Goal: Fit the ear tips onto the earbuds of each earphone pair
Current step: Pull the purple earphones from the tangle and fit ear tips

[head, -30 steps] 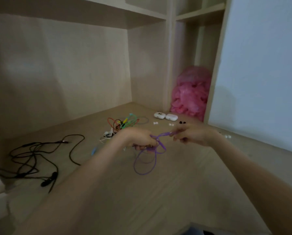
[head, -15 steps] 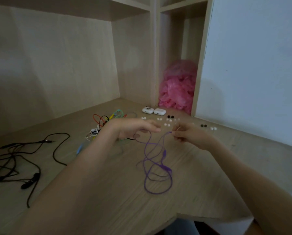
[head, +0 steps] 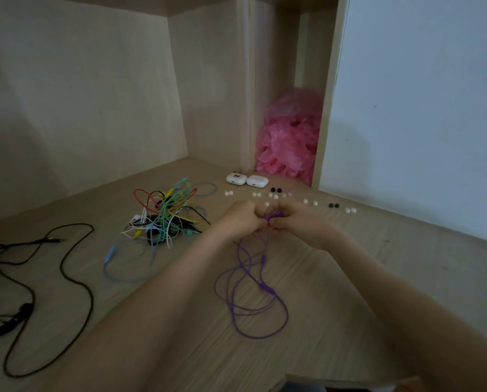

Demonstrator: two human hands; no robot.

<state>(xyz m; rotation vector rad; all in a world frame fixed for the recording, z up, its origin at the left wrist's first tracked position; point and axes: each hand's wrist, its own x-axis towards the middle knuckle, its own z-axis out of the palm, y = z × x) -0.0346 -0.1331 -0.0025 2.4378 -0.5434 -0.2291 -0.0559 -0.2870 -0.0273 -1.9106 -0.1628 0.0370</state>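
My left hand [head: 241, 222] and my right hand [head: 299, 224] meet knuckle to knuckle over the middle of the wooden desk [head: 378, 278]. The fingers of both are curled tight, and together they pinch the purple earbuds [head: 273, 215], of which only two small rounded bits show between my fingers. Whether an ear tip sits under my fingertips I cannot tell, since they cover that spot. The purple cable [head: 253, 292] drops from my hands toward six o'clock and lies in loose loops on the desk, its inline piece [head: 265, 287] resting among them. Counting from my hands, the white ear tips [head: 270, 195] lie in pairs in a row from eleven round to two o'clock along the back of the desk. One pair of black ear tips [head: 276, 190] lies at twelve and another at two. Just beyond the row, at about eleven to twelve o'clock, two white cases [head: 246, 179] stand side by side and touching. Farther off at twelve, a pink bag [head: 290, 137] fills the foot of a narrow alcove. At nine to ten o'clock lies a tangle of coloured earphones [head: 166, 216], red, green, yellow, white and pale blue. Well apart at eight o'clock, the black earphones [head: 38, 278] sprawl by the desk's left edge.
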